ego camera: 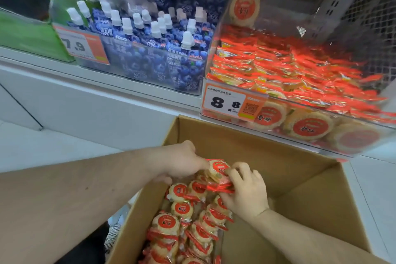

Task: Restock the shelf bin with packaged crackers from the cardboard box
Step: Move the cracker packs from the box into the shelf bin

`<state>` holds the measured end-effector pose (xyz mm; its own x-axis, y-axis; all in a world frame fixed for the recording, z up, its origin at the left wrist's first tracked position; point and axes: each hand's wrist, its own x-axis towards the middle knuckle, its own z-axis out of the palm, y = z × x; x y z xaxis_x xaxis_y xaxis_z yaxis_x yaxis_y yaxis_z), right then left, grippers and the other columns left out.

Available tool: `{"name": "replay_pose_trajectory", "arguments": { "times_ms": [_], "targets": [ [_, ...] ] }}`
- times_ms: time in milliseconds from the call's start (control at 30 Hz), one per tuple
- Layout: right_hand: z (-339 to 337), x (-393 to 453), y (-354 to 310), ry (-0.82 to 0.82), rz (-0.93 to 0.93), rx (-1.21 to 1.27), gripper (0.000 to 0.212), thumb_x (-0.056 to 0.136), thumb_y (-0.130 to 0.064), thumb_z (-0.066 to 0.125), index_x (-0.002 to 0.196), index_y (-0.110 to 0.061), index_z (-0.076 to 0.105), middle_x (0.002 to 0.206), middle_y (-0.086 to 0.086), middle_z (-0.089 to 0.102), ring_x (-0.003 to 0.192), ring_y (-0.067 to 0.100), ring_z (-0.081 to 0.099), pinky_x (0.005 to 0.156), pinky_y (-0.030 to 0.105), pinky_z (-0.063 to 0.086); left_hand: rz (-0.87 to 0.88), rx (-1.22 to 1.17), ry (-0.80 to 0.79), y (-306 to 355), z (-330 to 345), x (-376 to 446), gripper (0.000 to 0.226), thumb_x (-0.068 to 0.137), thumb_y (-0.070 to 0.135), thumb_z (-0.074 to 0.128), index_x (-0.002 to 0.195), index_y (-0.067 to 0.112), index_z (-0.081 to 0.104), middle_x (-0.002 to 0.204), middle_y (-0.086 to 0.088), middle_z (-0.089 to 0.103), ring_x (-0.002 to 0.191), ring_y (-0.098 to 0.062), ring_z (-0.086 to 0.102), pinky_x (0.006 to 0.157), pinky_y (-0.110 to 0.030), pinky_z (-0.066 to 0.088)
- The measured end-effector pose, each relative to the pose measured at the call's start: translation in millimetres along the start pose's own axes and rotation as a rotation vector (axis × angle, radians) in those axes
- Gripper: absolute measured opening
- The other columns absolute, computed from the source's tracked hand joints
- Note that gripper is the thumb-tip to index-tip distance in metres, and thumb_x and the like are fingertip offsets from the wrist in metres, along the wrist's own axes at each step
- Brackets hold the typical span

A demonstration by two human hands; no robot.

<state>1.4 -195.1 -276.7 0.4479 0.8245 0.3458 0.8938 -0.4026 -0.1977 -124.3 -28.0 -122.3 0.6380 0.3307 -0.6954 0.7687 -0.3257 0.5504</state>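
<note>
Reaching into the cardboard box (278, 156), the left hand (182, 161) pinches a bunch of cracker packs (218, 173) from nine o'clock. At three o'clock the right hand (246, 191) curls round the same bunch (more packs (182, 231) lie under it). Up at one o'clock sits the clear shelf bin (300, 113), holding many red packs.

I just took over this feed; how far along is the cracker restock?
Done: the clear shelf bin already holds many red-wrapped cracker packs. In hand: the left hand and right hand grip a bunch of packs inside the brown cardboard box. Left: many packs remain boxed.
</note>
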Motion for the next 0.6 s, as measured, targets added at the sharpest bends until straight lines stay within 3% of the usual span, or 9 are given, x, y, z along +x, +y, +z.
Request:
{"name": "replay_pose_trajectory", "arguments": {
  "times_ms": [100, 167, 267, 400, 467, 533, 600],
  "targets": [
    [-43, 14, -24, 0.155, -0.041, 0.014, 0.042, 0.065, -0.041, 0.06, 0.1, -0.02, 0.049, 0.094, 0.004, 0.06, 0.08, 0.019, 0.055, 0.06, 0.032, 0.044, -0.126, -0.213, -0.044, 4, 0, -10, 0.082, 0.08, 0.07, 0.055, 0.145, 0.029, 0.028, 0.142, -0.012, 0.045, 0.114, -0.032, 0.056, 0.096, -0.052, 0.043],
    [-69, 19, -34, 0.22, -0.064, 0.023, 0.041, 0.065, -0.04, 0.059, 0.099, -0.021, 0.048, 0.095, 0.002, 0.057, 0.081, 0.017, 0.052, 0.06, 0.031, 0.044, -0.093, -0.376, -0.155, 7, 2, -19, 0.069, 0.08, 0.07, 0.055, 0.136, 0.033, 0.042, 0.137, -0.011, 0.049, 0.115, -0.034, 0.058, 0.099, -0.058, 0.04],
    [-103, 24, -42, 0.231, -0.106, 0.064, 0.043, 0.065, -0.039, 0.059, 0.102, -0.02, 0.049, 0.104, -0.001, 0.046, 0.083, 0.021, 0.056, 0.063, 0.034, 0.05, 0.106, -0.622, -0.203, 13, 7, -26, 0.034, 0.091, 0.036, 0.063, 0.122, 0.023, 0.058, 0.112, -0.003, 0.07, 0.104, -0.026, 0.067, 0.095, -0.059, 0.048],
    [-145, 19, -49, 0.048, -0.143, 0.14, 0.048, 0.066, -0.033, 0.053, 0.112, -0.023, 0.045, 0.122, 0.0, 0.037, 0.081, 0.021, 0.061, 0.063, 0.036, 0.056, 0.278, -0.869, -0.081, 20, 9, -37, 0.049, 0.087, -0.007, 0.061, 0.123, 0.025, 0.053, 0.111, -0.012, 0.068, 0.093, -0.027, 0.07, 0.079, -0.051, 0.058],
    [-166, 16, -54, 0.023, -0.05, 0.225, 0.047, 0.064, -0.033, 0.052, 0.11, -0.031, 0.045, 0.122, -0.009, 0.036, 0.086, 0.009, 0.055, 0.068, 0.027, 0.053, 0.352, -0.9, -0.048, 23, 8, -43, 0.055, 0.084, -0.013, 0.062, 0.118, 0.03, 0.051, 0.113, -0.012, 0.063, 0.096, -0.028, 0.068, 0.077, -0.051, 0.058],
    [-184, 19, -61, 0.098, 0.108, 0.331, 0.043, 0.069, -0.036, 0.061, 0.108, -0.036, 0.045, 0.11, -0.017, 0.043, 0.088, 0.002, 0.051, 0.071, 0.015, 0.044, 0.431, -0.908, -0.039, 27, 6, -50, 0.062, 0.082, -0.015, 0.063, 0.122, 0.03, 0.05, 0.116, -0.012, 0.062, 0.096, -0.029, 0.069, 0.072, -0.047, 0.059],
    [-197, 28, -66, 0.137, 0.327, 0.476, 0.049, 0.074, -0.039, 0.075, 0.113, -0.035, 0.047, 0.099, -0.014, 0.052, 0.081, 0.0, 0.051, 0.069, 0.015, 0.043, 0.493, -0.902, -0.018, 33, 7, -57, 0.066, 0.08, -0.015, 0.064, 0.127, 0.029, 0.049, 0.113, -0.01, 0.065, 0.09, -0.025, 0.071, 0.067, -0.039, 0.058]
  ]
}}
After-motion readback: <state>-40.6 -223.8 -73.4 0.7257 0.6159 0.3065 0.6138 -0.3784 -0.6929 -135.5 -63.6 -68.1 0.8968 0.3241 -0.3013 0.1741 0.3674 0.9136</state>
